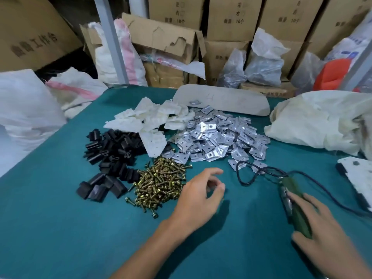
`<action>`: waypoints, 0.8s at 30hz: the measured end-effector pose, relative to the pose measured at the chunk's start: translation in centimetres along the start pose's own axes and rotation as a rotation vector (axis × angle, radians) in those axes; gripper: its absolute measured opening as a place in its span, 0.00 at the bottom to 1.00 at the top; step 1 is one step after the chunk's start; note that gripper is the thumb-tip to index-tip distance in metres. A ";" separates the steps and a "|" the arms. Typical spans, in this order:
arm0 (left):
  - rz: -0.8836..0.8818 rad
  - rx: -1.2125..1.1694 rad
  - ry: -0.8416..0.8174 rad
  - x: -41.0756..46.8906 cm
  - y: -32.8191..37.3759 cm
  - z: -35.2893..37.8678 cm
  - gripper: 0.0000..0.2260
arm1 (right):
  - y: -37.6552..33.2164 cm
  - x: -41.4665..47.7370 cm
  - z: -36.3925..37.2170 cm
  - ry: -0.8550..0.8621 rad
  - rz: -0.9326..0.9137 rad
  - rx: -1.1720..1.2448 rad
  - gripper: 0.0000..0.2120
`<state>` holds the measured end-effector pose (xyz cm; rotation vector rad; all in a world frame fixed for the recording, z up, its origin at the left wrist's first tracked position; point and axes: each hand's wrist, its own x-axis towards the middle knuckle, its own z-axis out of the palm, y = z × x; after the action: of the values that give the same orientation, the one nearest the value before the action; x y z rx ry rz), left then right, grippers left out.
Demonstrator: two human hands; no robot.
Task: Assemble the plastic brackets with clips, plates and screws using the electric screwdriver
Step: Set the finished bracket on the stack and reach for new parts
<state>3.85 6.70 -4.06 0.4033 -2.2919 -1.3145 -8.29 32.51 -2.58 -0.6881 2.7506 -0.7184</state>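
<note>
Electric screwdriver: dark green body, metal strip along one side, black cord looping off its far end. It is lying on the teal table with the right hand gripping it, though blurred. Left hand is hovering, fingers loosely curled and apart, holding nothing. Brass screws are lying just left of it, silver plates beyond it.

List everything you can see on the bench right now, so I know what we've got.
table: one, teal, underneath everything
brackets: a pile, white, far centre
clips: a pile, black, left of brackets
plates: a pile, silver, right of centre
screws: a pile, brass, near centre
electric screwdriver: one, green, near right
board: one, beige, far edge
sack: one, white, far right
cardboard boxes: several, brown, behind
left hand: loosely curled, beside screws
right hand: gripping the electric screwdriver
</note>
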 end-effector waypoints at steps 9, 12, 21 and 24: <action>-0.004 0.507 0.239 8.5 -1.5 -9.7 0.15 | 1.5 2.9 -2.3 0.326 -0.132 -0.207 0.33; -0.012 0.833 0.146 12.2 -3.1 -11.1 0.24 | -3.1 3.5 -0.1 0.304 -0.328 0.107 0.25; 0.065 1.079 0.211 15.6 -5.9 -12.0 0.10 | -8.1 5.7 8.2 0.207 -0.341 0.466 0.18; 0.104 0.974 0.253 15.7 -5.0 -12.4 0.10 | -7.7 6.0 7.9 0.236 -0.280 0.514 0.17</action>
<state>-2.78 -12.18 0.84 0.6865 -2.5249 0.0005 -8.01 20.42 -6.01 -0.9164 2.5047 -1.5844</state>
